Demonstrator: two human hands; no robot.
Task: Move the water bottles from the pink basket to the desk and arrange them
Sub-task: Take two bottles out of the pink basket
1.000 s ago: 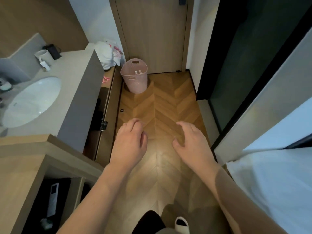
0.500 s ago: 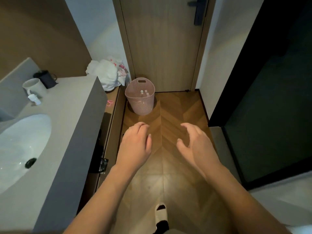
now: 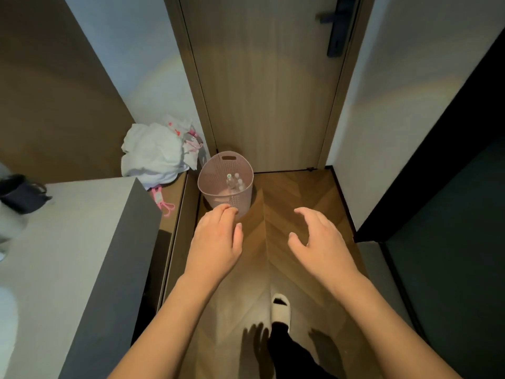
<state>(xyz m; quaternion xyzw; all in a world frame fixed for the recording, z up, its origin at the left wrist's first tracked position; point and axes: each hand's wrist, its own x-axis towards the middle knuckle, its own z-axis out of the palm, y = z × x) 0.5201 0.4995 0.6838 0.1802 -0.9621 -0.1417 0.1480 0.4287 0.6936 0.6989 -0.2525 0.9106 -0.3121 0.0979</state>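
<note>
Fingers (image 3: 226, 212) of left hand (image 3: 216, 242) and right hand (image 3: 319, 242) loosely curled, holding nothing, over the floor. Bottles (image 3: 235, 183) upright in pink basket (image 3: 218, 198), far end by the door.

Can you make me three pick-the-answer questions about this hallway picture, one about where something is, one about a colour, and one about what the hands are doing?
1. Where does the pink basket stand?
A. On the floor in front of the door
B. On the grey counter
C. In the person's hands

2. What colour is the slipper?
A. Red
B. White
C. Green

3. What are the left hand and right hand doing?
A. Each holds a bottle
B. Both carry the basket
C. Both reach forward, holding nothing

Answers:
1. A: the basket sits on the wooden floor by the foot of the door.
2. B: the slipper on the foot near the bottom of the picture is white.
3. C: the fingers are loosely curved around nothing, and the water bottles are in the basket.
</note>
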